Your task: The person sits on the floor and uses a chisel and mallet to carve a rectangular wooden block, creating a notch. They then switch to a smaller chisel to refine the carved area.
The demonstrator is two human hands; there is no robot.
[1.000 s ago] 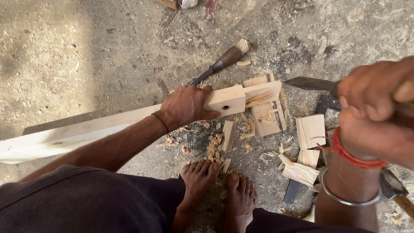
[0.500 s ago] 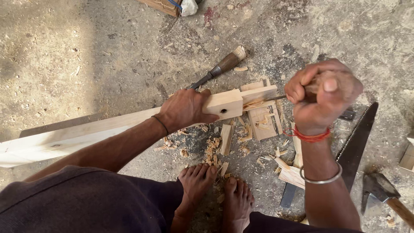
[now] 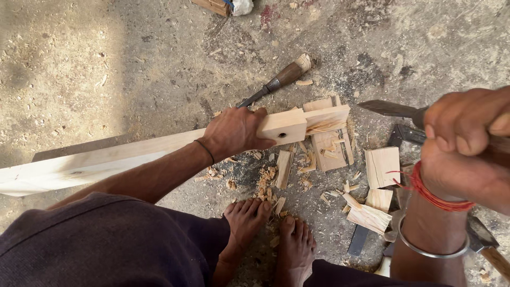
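Left hand point(image 3: 236, 132) is wrapped over the top of a long pale wooden plank point(image 3: 133, 157), fingers curled down its far edge and thumb on the near face, pinning it just short of the worked end. From that grip the plank runs out toward 8 o'clock, past the dark trouser knee, while toward 3 o'clock its end point(image 3: 319, 118) is split and shaved thin, with a small hole beside the knuckles. Right hand point(image 3: 467, 138) is clenched in a fist around a handle at 3 o'clock, a dark flat blade point(image 3: 390, 109) jutting from it toward the plank end; what tool it belongs to cannot be told. A wooden-handled chisel point(image 3: 279, 79) lies on the concrete floor point(image 3: 106, 64) at 12 o'clock, apart from the plank. Offcuts and chips point(image 3: 326, 151) are scattered beneath the end, bare feet point(image 3: 271, 234) at 6 o'clock. The plank is judged stiff, fairly light and dry, not slippery; its thinned end looks liable to splinter, so the solid stock behind the hole is the sound place to hold
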